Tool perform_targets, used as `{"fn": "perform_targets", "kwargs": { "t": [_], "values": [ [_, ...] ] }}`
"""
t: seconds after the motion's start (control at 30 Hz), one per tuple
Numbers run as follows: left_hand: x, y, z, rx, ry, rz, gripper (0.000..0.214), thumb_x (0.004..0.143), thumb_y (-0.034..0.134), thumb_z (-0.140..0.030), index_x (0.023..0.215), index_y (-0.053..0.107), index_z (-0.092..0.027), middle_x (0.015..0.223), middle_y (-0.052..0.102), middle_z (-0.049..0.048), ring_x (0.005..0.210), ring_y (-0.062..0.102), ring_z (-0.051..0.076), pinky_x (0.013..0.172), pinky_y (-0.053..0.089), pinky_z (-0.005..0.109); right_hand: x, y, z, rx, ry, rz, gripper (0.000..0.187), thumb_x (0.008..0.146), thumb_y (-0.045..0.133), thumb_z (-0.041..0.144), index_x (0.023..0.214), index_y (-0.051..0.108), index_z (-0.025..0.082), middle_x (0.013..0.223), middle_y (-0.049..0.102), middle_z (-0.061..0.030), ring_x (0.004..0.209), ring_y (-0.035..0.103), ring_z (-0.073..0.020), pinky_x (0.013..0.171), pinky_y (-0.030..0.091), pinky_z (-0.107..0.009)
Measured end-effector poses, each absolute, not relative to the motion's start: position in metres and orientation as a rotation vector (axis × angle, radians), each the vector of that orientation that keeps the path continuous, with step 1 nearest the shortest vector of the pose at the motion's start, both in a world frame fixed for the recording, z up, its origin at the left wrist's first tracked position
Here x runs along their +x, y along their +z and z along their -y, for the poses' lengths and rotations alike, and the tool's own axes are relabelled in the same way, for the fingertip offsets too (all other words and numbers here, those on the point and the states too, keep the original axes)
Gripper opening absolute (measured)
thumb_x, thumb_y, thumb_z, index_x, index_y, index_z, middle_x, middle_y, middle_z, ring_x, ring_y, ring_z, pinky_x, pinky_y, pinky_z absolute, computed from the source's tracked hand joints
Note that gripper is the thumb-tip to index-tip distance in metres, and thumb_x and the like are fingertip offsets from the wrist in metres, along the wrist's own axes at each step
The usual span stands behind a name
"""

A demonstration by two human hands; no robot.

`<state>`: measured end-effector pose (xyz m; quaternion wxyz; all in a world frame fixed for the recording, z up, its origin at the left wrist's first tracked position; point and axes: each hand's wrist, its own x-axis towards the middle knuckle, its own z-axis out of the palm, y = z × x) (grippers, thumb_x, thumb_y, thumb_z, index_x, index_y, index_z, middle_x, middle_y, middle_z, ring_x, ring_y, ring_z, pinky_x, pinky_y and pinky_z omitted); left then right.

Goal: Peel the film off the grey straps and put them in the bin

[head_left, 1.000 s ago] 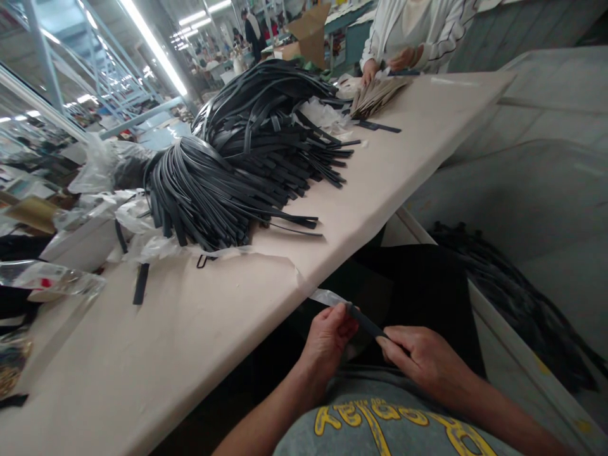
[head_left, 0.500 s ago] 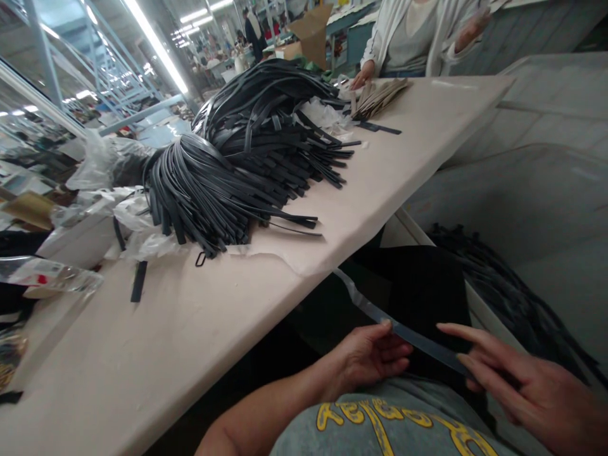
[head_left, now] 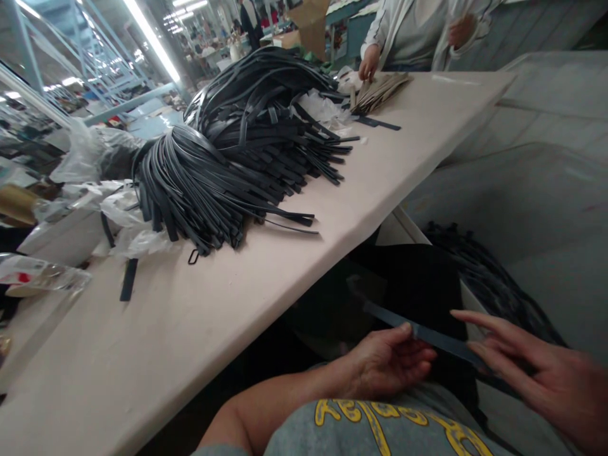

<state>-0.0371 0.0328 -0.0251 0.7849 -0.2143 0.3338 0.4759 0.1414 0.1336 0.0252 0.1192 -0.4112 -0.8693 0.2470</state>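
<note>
A long, flat dark strap (head_left: 444, 342) stretches between my hands above my lap. My left hand (head_left: 392, 361) pinches it between thumb and fingers, palm partly turned up. Beyond that grip, the strap's pale, blurred far end (head_left: 363, 299) sticks out toward the table edge. On the other side, my right hand (head_left: 527, 373) grips the strap with thumb and bent fingers, its index finger stretched out; this hand is partly smeared by motion. The near end of the strap is hidden by the right hand.
A thick pile of black straps (head_left: 204, 183) lies on the pale table (head_left: 228, 329), with a small black buckle loop (head_left: 192, 256) beside it. Brown strips (head_left: 380, 94) lie near another person's hand (head_left: 369, 63). Right of me, a large bin (head_left: 532, 209) holds dark straps.
Both hands have shifted slightly right with the strap. Its far end has come away from the table edge. The other person's hand has lifted over the brown strips.
</note>
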Motion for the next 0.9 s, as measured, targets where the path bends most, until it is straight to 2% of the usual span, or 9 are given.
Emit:
{"fn": "perform_targets", "kwargs": {
  "t": [0.13, 0.23, 0.37, 0.5, 0.6, 0.67, 0.77, 0.83, 0.9],
  "values": [
    [-0.049, -0.029, -0.028, -0.448, 1.209, -0.747, 0.017, 0.091, 0.058, -0.021, 0.086, 0.069, -0.010, 0.077, 0.071, 0.0060, 0.071, 0.068, 0.013, 0.065, 0.047, 0.021, 0.084, 0.012, -0.127, -1.115, 0.785, 2.732, 0.042, 0.093, 0.038, 0.041, 0.121, 0.065, 0.024, 0.080, 0.075, -0.0059, 0.068, 0.072, -0.0274, 0.058, 0.057, -0.035],
    [-0.066, -0.038, -0.023, -0.481, 1.348, -0.840, 0.011, 0.087, 0.065, -0.021, 0.085, 0.069, -0.011, 0.077, 0.071, 0.0054, 0.072, 0.068, 0.013, 0.062, 0.047, 0.020, 0.080, 0.017, -0.127, -1.019, 0.884, 2.754, 0.041, 0.094, 0.042, 0.046, 0.124, 0.062, 0.027, 0.086, 0.076, -0.0047, 0.074, 0.073, -0.0267, 0.060, 0.058, -0.034],
    [-0.085, -0.047, -0.016, -0.569, 1.442, -0.897, 0.013, 0.088, 0.065, -0.025, 0.084, 0.068, -0.012, 0.076, 0.071, 0.0042, 0.074, 0.069, 0.013, 0.061, 0.049, 0.020, 0.109, 0.038, -0.135, -0.933, 0.938, 2.676, 0.040, 0.092, 0.051, 0.054, 0.125, 0.061, 0.034, 0.080, 0.076, -0.0008, 0.061, 0.072, -0.0217, 0.050, 0.056, -0.028],
    [-0.080, -0.047, -0.014, -0.485, 1.388, -0.813, 0.013, 0.086, 0.068, -0.024, 0.086, 0.069, -0.011, 0.078, 0.072, 0.0050, 0.072, 0.068, 0.013, 0.062, 0.050, 0.020, 0.078, 0.027, -0.126, -0.956, 0.833, 2.825, 0.036, 0.092, 0.045, 0.041, 0.118, 0.065, 0.029, 0.073, 0.074, -0.0029, 0.062, 0.071, -0.0243, 0.051, 0.052, -0.030],
    [-0.077, -0.045, -0.016, -0.447, 1.388, -0.816, 0.011, 0.086, 0.065, -0.021, 0.085, 0.069, -0.011, 0.073, 0.071, 0.0045, 0.065, 0.066, 0.011, 0.061, 0.049, 0.019, 0.049, 0.013, -0.118, -0.977, 0.866, 2.872, 0.038, 0.091, 0.041, 0.038, 0.117, 0.065, 0.025, 0.082, 0.075, -0.0056, 0.072, 0.072, -0.0269, 0.060, 0.054, -0.034],
    [-0.080, -0.044, -0.017, -0.471, 1.425, -0.857, 0.011, 0.087, 0.064, -0.021, 0.084, 0.069, -0.011, 0.072, 0.071, 0.0041, 0.065, 0.066, 0.011, 0.060, 0.049, 0.019, 0.053, 0.015, -0.120, -0.961, 0.965, 2.823, 0.041, 0.092, 0.043, 0.044, 0.122, 0.062, 0.025, 0.086, 0.075, -0.0049, 0.075, 0.072, -0.0261, 0.064, 0.055, -0.034],
    [-0.085, -0.044, -0.017, -0.519, 1.448, -0.887, 0.011, 0.087, 0.065, -0.023, 0.084, 0.068, -0.013, 0.073, 0.071, 0.0037, 0.069, 0.068, 0.012, 0.059, 0.049, 0.019, 0.077, 0.029, -0.130, -0.954, 1.027, 2.755, 0.043, 0.091, 0.048, 0.052, 0.126, 0.059, 0.030, 0.077, 0.074, 0.0000, 0.066, 0.071, -0.0224, 0.057, 0.053, -0.030],
    [-0.082, -0.044, -0.016, -0.496, 1.399, -0.851, 0.011, 0.086, 0.066, -0.023, 0.084, 0.068, -0.013, 0.075, 0.072, 0.0042, 0.070, 0.069, 0.013, 0.060, 0.049, 0.020, 0.082, 0.032, -0.133, -0.986, 0.985, 2.773, 0.041, 0.091, 0.048, 0.050, 0.125, 0.060, 0.031, 0.073, 0.073, 0.0011, 0.063, 0.070, -0.0221, 0.054, 0.052, -0.030],
    [-0.078, -0.044, -0.016, -0.424, 1.358, -0.792, 0.010, 0.085, 0.066, -0.022, 0.085, 0.069, -0.012, 0.078, 0.073, 0.0053, 0.072, 0.069, 0.014, 0.061, 0.050, 0.020, 0.070, 0.025, -0.130, -1.017, 0.929, 2.821, 0.038, 0.091, 0.045, 0.042, 0.122, 0.063, 0.029, 0.077, 0.074, -0.0009, 0.068, 0.071, -0.0240, 0.058, 0.053, -0.032]
  ]
}}
